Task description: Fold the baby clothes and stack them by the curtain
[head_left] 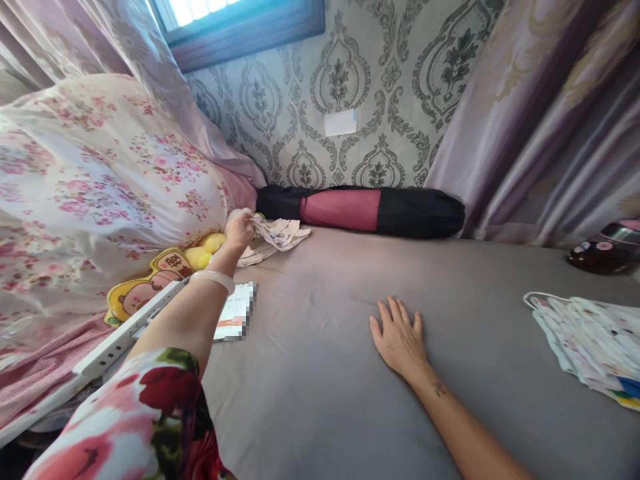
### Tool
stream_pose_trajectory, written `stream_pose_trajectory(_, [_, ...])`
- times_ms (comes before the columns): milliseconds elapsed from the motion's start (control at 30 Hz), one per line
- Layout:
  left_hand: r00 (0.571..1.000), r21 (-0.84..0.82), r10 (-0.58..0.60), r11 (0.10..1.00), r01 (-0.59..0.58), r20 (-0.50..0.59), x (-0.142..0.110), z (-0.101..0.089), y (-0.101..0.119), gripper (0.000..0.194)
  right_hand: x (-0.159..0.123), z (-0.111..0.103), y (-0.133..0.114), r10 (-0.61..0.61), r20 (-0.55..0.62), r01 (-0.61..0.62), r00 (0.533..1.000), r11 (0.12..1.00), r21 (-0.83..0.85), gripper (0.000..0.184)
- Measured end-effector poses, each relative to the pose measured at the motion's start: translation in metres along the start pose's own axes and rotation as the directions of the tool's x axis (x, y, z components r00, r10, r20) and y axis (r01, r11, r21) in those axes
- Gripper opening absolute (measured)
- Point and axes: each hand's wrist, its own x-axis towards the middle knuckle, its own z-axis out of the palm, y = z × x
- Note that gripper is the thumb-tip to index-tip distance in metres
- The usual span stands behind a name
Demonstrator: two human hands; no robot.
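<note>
My left hand (pixel 240 227) reaches far forward, its fingers closed on the near-left edge of a white printed cloth (pixel 283 233). The cloth lies loosely gathered on the grey sheet (pixel 320 393), with more pale fabric under it. What exactly the fingertips pinch is partly hidden by the hand. A yellow plush toy (pixel 205 252) is just left of that wrist, which wears a pale bangle (pixel 215 280). Resting flat on the sheet, my right hand (pixel 400 337) has its fingers spread and holds nothing.
A long black and pink bag (pixel 360 211) lies along the wall. Under my left forearm are a phone (pixel 235 313) and a white power strip (pixel 125 330). Flowered bedding (pixel 100 160) rises at left. At right are a stack of printed cloths (pixel 590 340) and a dark glass jar (pixel 605 250).
</note>
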Motion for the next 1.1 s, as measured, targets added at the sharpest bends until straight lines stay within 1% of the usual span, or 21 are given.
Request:
stream_pose_trajectory(33, [0.999, -0.028, 0.038, 0.999, -0.039, -0.025, 0.002, 0.0, 0.007, 0.034, 0.0, 0.0, 0.0, 0.0, 0.001, 0.0, 1.0, 1.0, 0.003, 0.053])
stream_pose_trajectory(100, [0.983, -0.107, 0.153, 0.981, -0.163, -0.099, 0.004, -0.001, 0.022, 0.03, 0.0, 0.0, 0.0, -0.001, -0.013, 0.001, 1.0, 1.0, 0.011, 0.053])
stream_pose_trajectory(167, [0.941, -0.171, 0.29, 0.932, -0.319, -0.171, 0.003, -0.002, 0.037, 0.027, -0.001, 0.0, 0.0, -0.006, -0.033, 0.007, 0.999, 1.0, 0.021, 0.052])
stream_pose_trajectory(233, [0.881, -0.193, 0.423, 0.866, -0.462, -0.211, 0.0, -0.004, 0.052, 0.026, -0.001, 0.0, 0.0, -0.01, -0.045, 0.012, 0.999, 0.999, 0.032, 0.051])
stream_pose_trajectory(300, [0.806, -0.191, 0.547, 0.787, -0.587, -0.226, -0.004, -0.007, 0.069, 0.027, -0.002, 0.0, 0.0, -0.013, -0.046, 0.014, 0.999, 0.999, 0.041, 0.051])
stream_pose_trajectory(367, [0.72, -0.182, 0.656, 0.698, -0.693, -0.225, -0.01, -0.012, 0.088, 0.027, -0.002, 0.0, 0.0, -0.016, -0.05, 0.018, 0.999, 0.999, 0.051, 0.051])
stream_pose_trajectory(433, [0.622, -0.169, 0.754, 0.599, -0.783, -0.21, -0.018, -0.018, 0.107, 0.03, -0.003, -0.001, 0.001, -0.02, -0.055, 0.024, 0.998, 0.998, 0.064, 0.051])
stream_pose_trajectory(533, [0.46, -0.124, 0.868, 0.443, -0.888, -0.188, -0.032, -0.028, 0.135, 0.035, -0.004, -0.002, 0.002, -0.023, -0.062, 0.029, 0.998, 0.995, 0.096, 0.05])
stream_pose_trajectory(600, [0.369, -0.073, 0.909, 0.362, -0.929, -0.195, -0.041, -0.035, 0.152, 0.035, -0.004, -0.001, 0.003, -0.022, -0.069, 0.03, 0.997, 0.991, 0.128, 0.049])
stream_pose_trajectory(633, [0.333, -0.044, 0.921, 0.332, -0.942, -0.203, -0.046, -0.039, 0.16, 0.034, -0.004, 0.001, 0.004, -0.022, -0.075, 0.033, 0.997, 0.988, 0.149, 0.048])
stream_pose_trajectory(700, [0.279, 0.017, 0.932, 0.291, -0.957, -0.23, -0.056, -0.045, 0.175, 0.031, -0.003, 0.004, 0.005, -0.013, -0.109, 0.036, 0.994, 0.977, 0.211, 0.047])
stream_pose_trajectory(767, [0.235, 0.052, 0.937, 0.256, -0.965, -0.258, -0.067, -0.052, 0.188, 0.028, 0.0, 0.006, 0.008, 0.034, -0.19, 0.028, 0.981, 0.949, 0.315, 0.048])
stream_pose_trajectory(800, [0.215, 0.052, 0.938, 0.237, -0.97, -0.271, -0.072, -0.056, 0.193, 0.028, 0.002, 0.006, 0.01, 0.073, -0.242, 0.025, 0.967, 0.925, 0.379, 0.05])
stream_pose_trajectory(867, [0.179, 0.027, 0.938, 0.196, -0.98, -0.296, -0.083, -0.063, 0.203, 0.028, 0.006, 0.006, 0.015, 0.169, -0.341, 0.03, 0.925, 0.861, 0.508, 0.055])
stream_pose_trajectory(933, [0.152, -0.014, 0.939, 0.155, -0.988, -0.309, -0.093, -0.07, 0.212, 0.028, 0.009, 0.003, 0.019, 0.242, -0.394, 0.053, 0.887, 0.792, 0.608, 0.059])
stream_pose_trajectory(1000, [0.13, -0.053, 0.941, 0.119, -0.991, -0.313, -0.102, -0.076, 0.219, 0.027, 0.011, 0.0, 0.022, 0.278, -0.399, 0.077, 0.874, 0.73, 0.679, 0.06])
stream_pose_trajectory(1100, [0.094, -0.1, 0.947, 0.066, -0.993, -0.307, -0.114, -0.084, 0.229, 0.027, 0.012, -0.003, 0.023, 0.282, -0.384, 0.122, 0.879, 0.644, 0.755, 0.059])
